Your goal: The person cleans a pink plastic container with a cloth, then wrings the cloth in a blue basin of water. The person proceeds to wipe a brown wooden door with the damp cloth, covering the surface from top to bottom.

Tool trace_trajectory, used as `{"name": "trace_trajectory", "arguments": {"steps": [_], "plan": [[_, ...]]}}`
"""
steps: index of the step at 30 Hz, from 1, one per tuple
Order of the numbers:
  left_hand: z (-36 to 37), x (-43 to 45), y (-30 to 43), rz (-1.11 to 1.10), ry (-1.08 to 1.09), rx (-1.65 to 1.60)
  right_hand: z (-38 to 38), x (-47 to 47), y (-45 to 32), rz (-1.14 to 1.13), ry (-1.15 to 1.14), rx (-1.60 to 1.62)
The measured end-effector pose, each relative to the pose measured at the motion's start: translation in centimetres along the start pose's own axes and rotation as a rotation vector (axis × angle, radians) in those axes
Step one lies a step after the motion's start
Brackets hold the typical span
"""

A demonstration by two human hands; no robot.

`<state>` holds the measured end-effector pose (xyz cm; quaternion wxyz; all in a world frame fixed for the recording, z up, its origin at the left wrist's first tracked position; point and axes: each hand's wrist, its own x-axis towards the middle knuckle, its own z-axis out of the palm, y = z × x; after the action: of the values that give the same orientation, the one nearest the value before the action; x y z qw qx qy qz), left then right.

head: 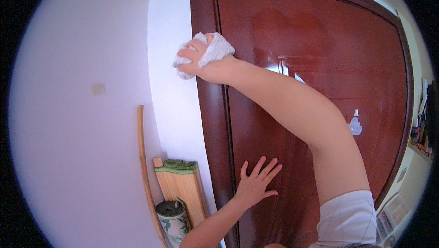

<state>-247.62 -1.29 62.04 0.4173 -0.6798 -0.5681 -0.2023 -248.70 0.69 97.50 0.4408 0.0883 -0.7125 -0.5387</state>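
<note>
My right hand (202,59) grips a white terry cloth (217,50) against the left side of the dark brown door frame (214,111), high up, where the frame meets the white wall. Part of the cloth is bunched under the palm and hidden. Lower down, my left hand (253,183) has its fingers spread on the reddish-brown door (260,111), near its left edge, and holds nothing. A pale sticker or hook (355,126) is on the door, right of my right arm.
In the left corner, a wooden stick (141,135), a rolled or folded bamboo mat with green edging (181,183) and a patterned roll (174,224) lean by the wall. At the right stand a shelf with small items (420,148) and a clear-fronted organizer (394,213).
</note>
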Motion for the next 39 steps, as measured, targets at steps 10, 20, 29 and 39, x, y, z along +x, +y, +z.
{"name": "trace_trajectory", "arguments": {"steps": [10,20,29,39], "plan": [[2.0,-0.5,-0.8,0.037,0.079,-0.064,1.2,9.7,10.7,0.681,0.287,-0.153],[2.1,-0.6,-0.9,0.022,0.056,-0.028,-4.3,2.2,19.3,0.887,0.146,-0.307],[2.4,-0.6,-0.6,0.014,0.051,0.022,-6.8,-4.0,21.7,1.298,0.296,-0.486],[1.9,0.2,0.2,-0.01,0.004,-0.011,-5.7,1.7,19.0,0.741,0.11,-0.165]]}}
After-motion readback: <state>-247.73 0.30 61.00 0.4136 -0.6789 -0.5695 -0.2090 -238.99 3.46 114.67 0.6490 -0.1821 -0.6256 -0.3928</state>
